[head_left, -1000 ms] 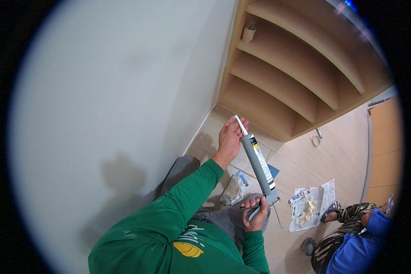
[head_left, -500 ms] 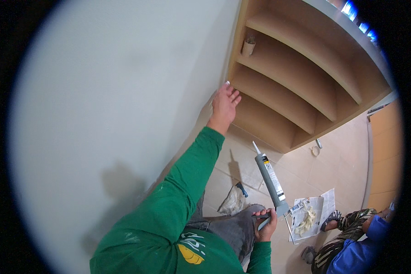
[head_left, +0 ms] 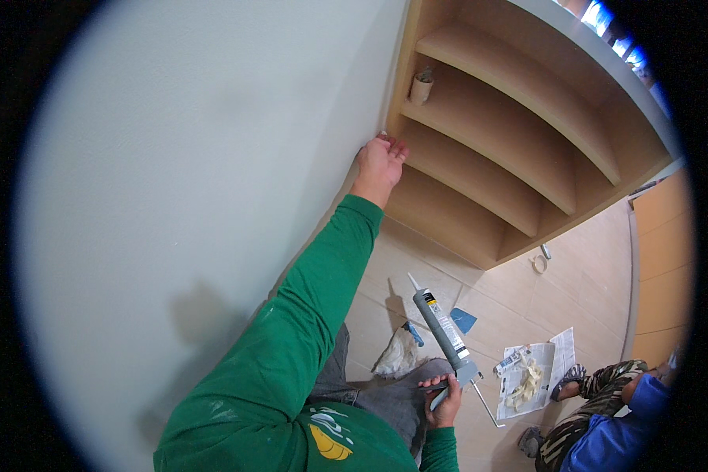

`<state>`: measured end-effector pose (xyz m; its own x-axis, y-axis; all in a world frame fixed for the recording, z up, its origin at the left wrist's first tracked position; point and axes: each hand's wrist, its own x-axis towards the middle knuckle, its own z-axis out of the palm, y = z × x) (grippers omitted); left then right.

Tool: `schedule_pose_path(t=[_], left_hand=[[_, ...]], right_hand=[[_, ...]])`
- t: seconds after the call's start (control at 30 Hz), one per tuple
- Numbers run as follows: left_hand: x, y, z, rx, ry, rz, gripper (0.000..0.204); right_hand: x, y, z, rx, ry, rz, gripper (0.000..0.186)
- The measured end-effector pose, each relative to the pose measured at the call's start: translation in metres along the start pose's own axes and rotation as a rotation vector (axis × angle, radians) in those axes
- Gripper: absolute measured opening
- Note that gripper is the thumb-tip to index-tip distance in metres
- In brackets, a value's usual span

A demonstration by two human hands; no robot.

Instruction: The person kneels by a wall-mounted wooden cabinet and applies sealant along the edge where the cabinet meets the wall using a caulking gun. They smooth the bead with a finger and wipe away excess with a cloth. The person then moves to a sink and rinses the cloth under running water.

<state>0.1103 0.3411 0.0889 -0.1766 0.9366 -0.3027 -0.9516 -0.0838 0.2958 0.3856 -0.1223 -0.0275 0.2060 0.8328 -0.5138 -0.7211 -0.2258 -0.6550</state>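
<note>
Left hand at seam, right hand on gun

Wall spans 9 o'clock. At 12, the left hand, fingers loosely bent, reaches the wall's seam with the shelf. At 4 to 5, the right hand grips the gun's handle, nozzle toward 11; floor separates nozzle from shelf edge. Paper lies at 4.

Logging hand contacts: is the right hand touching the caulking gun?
Touching. The head view shows the right hand wrapped around the rear end of the caulking gun, with no gap between them.
</note>
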Motion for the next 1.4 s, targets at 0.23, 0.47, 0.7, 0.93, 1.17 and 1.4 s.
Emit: schedule_pose_path(t=[0.23, 0.47, 0.7, 0.93, 1.17, 1.4], left_hand=[[0.029, -0.003, -0.003, -0.117, 0.045, -0.055, 0.028], [0.028, -0.014, 0.017, -0.201, 0.157, -0.078, 0.034], [0.016, -0.023, 0.049, -0.121, 0.204, -0.048, 0.032], [-0.002, -0.014, 0.083, 0.004, 0.136, -0.024, 0.021], [-0.007, -0.011, 0.139, 0.069, 0.063, 0.003, 0.013], [-0.066, -0.002, 0.229, 0.2, -0.19, 0.185, 0.043]], right_hand=[[0.002, 0.001, -0.001, 0.008, 0.008, -0.013, 0.022], [0.0, 0.003, -0.002, -0.005, 0.038, -0.011, 0.023], [0.002, 0.006, -0.007, 0.007, 0.024, -0.003, 0.023], [0.003, 0.003, -0.006, -0.021, 0.034, 0.007, 0.023], [0.001, -0.004, -0.002, -0.026, 0.006, 0.04, 0.022], [-0.003, -0.013, 0.004, -0.071, -0.002, 0.096, 0.022]])
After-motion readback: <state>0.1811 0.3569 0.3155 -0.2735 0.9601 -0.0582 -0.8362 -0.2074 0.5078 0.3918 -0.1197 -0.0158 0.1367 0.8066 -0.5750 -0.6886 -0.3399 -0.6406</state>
